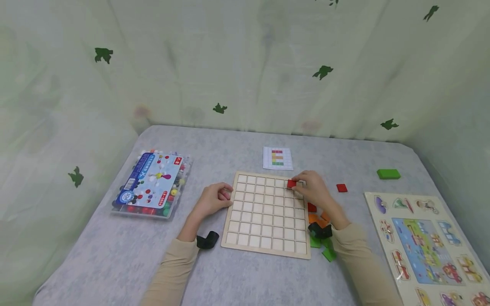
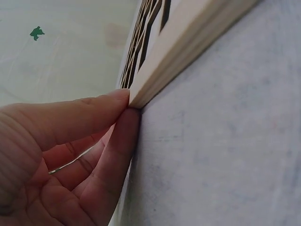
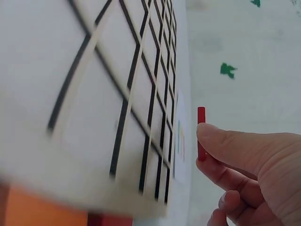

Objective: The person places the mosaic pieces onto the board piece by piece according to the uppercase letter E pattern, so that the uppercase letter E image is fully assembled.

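A wooden grid board (image 1: 266, 253) lies on the table between the hands, its square cells bare. My left hand (image 1: 212, 199) is at the board's left side; in the left wrist view its thumb and a finger (image 2: 124, 132) hold the board's edge (image 2: 155, 70). My right hand (image 1: 314, 187) pinches a red square tile (image 1: 291, 183) between thumb and finger over the board's far right corner. In the right wrist view the red tile (image 3: 201, 136) appears edge-on, raised above the board. Under the right wrist, red, orange and green tiles (image 1: 328, 254) lie partly hidden.
A small pattern card (image 1: 277, 165) lies behind the board. One loose red tile (image 1: 342, 188) and a green block (image 1: 388, 174) lie to the right. A picture puzzle board (image 1: 417, 250) is at the right, and a clear box of coloured balls (image 1: 153, 182) at the left.
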`<move>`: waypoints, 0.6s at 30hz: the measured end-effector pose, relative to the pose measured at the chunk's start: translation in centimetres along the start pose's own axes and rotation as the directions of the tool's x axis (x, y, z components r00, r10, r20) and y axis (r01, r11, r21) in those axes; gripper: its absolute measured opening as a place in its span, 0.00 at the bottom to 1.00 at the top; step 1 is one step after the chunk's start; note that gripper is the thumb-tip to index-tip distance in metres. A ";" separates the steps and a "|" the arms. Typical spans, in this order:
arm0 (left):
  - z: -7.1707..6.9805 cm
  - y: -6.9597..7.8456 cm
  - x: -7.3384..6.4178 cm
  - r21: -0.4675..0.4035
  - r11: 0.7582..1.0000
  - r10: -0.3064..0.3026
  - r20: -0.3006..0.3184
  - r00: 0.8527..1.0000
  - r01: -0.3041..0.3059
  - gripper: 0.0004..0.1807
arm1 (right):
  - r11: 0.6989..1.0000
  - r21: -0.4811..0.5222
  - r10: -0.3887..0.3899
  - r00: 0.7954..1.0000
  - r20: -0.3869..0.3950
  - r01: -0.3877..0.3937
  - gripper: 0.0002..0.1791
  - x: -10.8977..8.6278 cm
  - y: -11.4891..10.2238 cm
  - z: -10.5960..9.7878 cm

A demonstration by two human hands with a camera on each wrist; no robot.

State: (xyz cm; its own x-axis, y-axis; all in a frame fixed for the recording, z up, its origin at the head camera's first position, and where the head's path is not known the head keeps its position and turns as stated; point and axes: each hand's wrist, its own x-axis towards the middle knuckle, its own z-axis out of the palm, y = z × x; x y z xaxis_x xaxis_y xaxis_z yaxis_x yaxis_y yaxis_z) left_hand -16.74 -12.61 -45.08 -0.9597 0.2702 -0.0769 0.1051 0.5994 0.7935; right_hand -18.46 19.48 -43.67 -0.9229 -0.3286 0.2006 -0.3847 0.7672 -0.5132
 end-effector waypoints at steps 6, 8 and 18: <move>0.1 0.0 0.0 0.000 1.000 0.001 -0.012 1.000 -0.001 0.18 | 0.999 0.020 -0.041 0.998 0.043 0.040 0.12 1.2 -2.1 1.5; 0.2 0.1 0.0 0.003 1.000 0.000 -0.016 1.000 0.000 0.17 | 0.999 0.012 -0.049 0.997 0.067 0.048 0.13 1.6 -2.6 2.1; 0.3 0.8 -0.2 -0.007 0.999 -0.037 0.004 0.999 0.037 0.17 | 0.995 -0.004 -0.100 0.991 0.092 0.100 0.11 2.4 -4.4 3.9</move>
State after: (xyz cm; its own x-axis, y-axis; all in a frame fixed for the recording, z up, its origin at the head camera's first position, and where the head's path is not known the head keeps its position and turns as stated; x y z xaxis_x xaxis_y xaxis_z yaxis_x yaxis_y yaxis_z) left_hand -16.36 -11.97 -44.60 -0.9620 0.2505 -0.1087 0.0675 0.6039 0.7942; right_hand -18.98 13.20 -44.14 -0.8747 -0.4527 0.1730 -0.4754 0.7323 -0.4875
